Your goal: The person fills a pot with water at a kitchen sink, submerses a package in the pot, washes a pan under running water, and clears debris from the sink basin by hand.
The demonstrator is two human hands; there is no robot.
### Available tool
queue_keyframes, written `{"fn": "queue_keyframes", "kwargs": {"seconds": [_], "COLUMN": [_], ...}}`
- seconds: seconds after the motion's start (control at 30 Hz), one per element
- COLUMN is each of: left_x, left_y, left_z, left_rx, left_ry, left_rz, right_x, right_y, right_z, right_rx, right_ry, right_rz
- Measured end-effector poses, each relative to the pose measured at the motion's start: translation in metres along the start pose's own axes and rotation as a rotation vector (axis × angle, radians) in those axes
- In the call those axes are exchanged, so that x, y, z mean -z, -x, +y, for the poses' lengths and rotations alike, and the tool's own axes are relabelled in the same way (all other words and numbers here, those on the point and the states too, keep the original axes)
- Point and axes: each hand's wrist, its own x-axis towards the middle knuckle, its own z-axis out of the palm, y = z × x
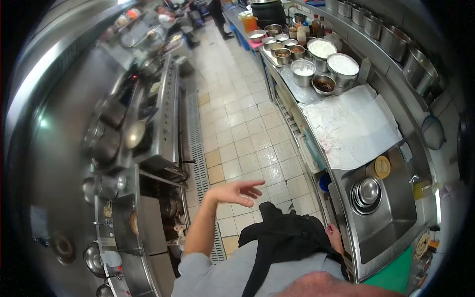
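My left hand (237, 192) is held out over the tiled floor in front of my body, fingers loosely extended and apart, with nothing in it. My right hand (333, 231) hangs low beside the black apron (287, 230), close to the front edge of the steel sink unit (350, 237). It shows small and partly, so whether its fingers are open or closed is unclear. In the sink basin on my right sit nested metal bowls (366, 194) and a container with a yellow lid (381, 167).
White cloths (354, 126) cover the right counter before several metal pots and bowls (342, 67). Along the left runs a stove (161, 114) with a pan (135, 134). A floor drain grate (197, 143) lines the aisle. People (216, 17) stand at the far end.
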Motion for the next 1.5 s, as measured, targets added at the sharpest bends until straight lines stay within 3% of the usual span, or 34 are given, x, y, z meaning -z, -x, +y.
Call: {"fn": "queue_keyframes", "kwargs": {"seconds": [0.07, 0.13, 0.2, 0.23, 0.27, 0.33, 0.37, 0.4, 0.43, 0.47, 0.53, 0.6, 0.67, 0.7, 0.83, 0.9, 1.03, 1.07, 1.1, 1.17, 1.23, 1.33, 1.4, 1.47, 1.5], "left_x": [-0.019, -0.055, -0.089, -0.093, -0.107, -0.112, -0.11, -0.105, -0.1, -0.093, -0.07, -0.049, -0.04, -0.042, -0.029, -0.037, -0.074, -0.078, -0.082, -0.094, -0.1, -0.086, -0.071, -0.065, -0.059], "left_y": [-0.006, 0.0, 0.018, 0.033, 0.041, 0.072, 0.083, 0.089, 0.089, 0.086, 0.074, 0.055, 0.042, 0.039, 0.02, 0.02, 0.039, 0.042, 0.046, 0.053, 0.059, 0.048, 0.035, 0.028, 0.025], "left_z": [-0.107, -0.189, -0.271, -0.413, -0.404, -0.425, -0.44, -0.462, -0.462, -0.462, -0.424, -0.371, -0.332, -0.324, -0.318, -0.325, -0.354, -0.347, -0.342, -0.332, -0.301, -0.335, -0.341, -0.338, -0.33], "left_rx": [0.067, 0.361, 0.687, 0.573, 1.045, 1.21, 1.207, 1.132, 1.034, 1.025, 0.86, 0.778, 0.556, 0.562, 0.409, 0.468, 0.618, 0.689, 0.761, 0.803, 0.836, 0.804, 0.758, 0.732, 0.744], "left_ry": [0.381, 0.456, 0.509, 0.21, -0.072, -0.305, -0.301, -0.083, 0.136, 0.137, -0.121, -0.293, -0.329, -0.33, -0.114, -0.201, -0.091, -0.076, -0.061, -0.039, 0.174, -0.018, -0.008, 0.016, 0.009], "left_rz": [0.071, 0.256, 0.359, 0.236, 0.495, 0.311, 0.318, 0.554, 0.781, 0.789, 0.985, 0.969, 1.032, 1.038, 1.012, 0.906, 0.812, 0.764, 0.714, 0.697, 0.694, 0.728, 0.71, 0.732, 0.762], "right_x": [-0.001, -0.001, 0.008, 0.012, 0.012, 0.002, -0.001, -0.003, -0.004, -0.005, -0.015, -0.013, -0.015, -0.017, -0.02, -0.013, -0.009, -0.027, -0.024, -0.012, -0.013, -0.024, -0.016, -0.023, -0.017], "right_y": [0.005, 0.007, 0.017, 0.02, 0.016, 0.006, -0.001, -0.004, -0.005, -0.009, -0.025, -0.026, -0.031, -0.038, -0.059, -0.038, -0.016, -0.045, -0.036, -0.009, -0.005, -0.033, -0.011, -0.037, -0.041], "right_z": [0.008, 0.031, 0.006, -0.008, -0.005, 0.014, 0.018, 0.01, -0.004, -0.014, 0.0, -0.02, -0.015, -0.011, 0.011, -0.021, -0.036, 0.061, 0.047, -0.014, -0.001, 0.038, -0.003, 0.063, 0.056], "right_rx": [-0.005, -0.136, -0.12, -0.101, -0.075, -0.057, -0.034, -0.025, -0.053, -0.081, -0.031, -0.01, 0.015, 0.041, 0.026, -0.012, -0.02, 0.305, 0.305, -0.024, -0.044, -0.097, -0.171, -0.026, -0.095], "right_ry": [-0.008, -0.099, -0.044, 0.01, 0.015, -0.042, -0.099, -0.098, -0.072, -0.046, 0.017, 0.087, 0.086, 0.079, 0.035, -0.021, -0.005, 0.272, 0.272, -0.103, -0.117, -0.225, -0.245, -0.018, -0.156], "right_rz": [0.021, 0.039, 0.042, 0.054, 0.041, 0.049, 0.055, 0.053, 0.011, -0.03, -0.044, -0.079, -0.043, 0.002, -0.02, 0.084, 0.17, 0.299, 0.295, 0.175, 0.175, 0.201, 0.19, 0.214, 0.153]}}
